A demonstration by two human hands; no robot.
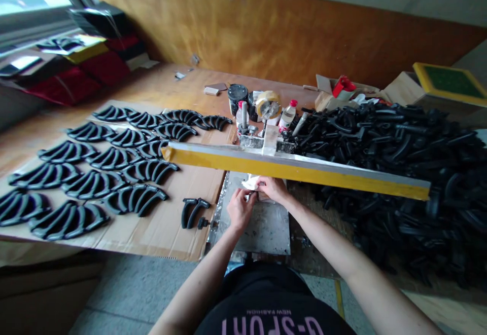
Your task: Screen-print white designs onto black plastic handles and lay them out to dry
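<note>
Over a grey metal plate, both hands meet just below a long yellow-and-silver bar. My left hand has its fingers pinched together, and what lies between them is too small to name. My right hand is closed at a crumpled white cloth or paper, its fingertips close to those of the left. Two curved black handles lie on the cardboard to the left, beside a small black knob.
Rows of curved black handles cover the cardboard at left. A large heap of black parts fills the right. Behind the bar stand bottles, a dark tub and a tape roll.
</note>
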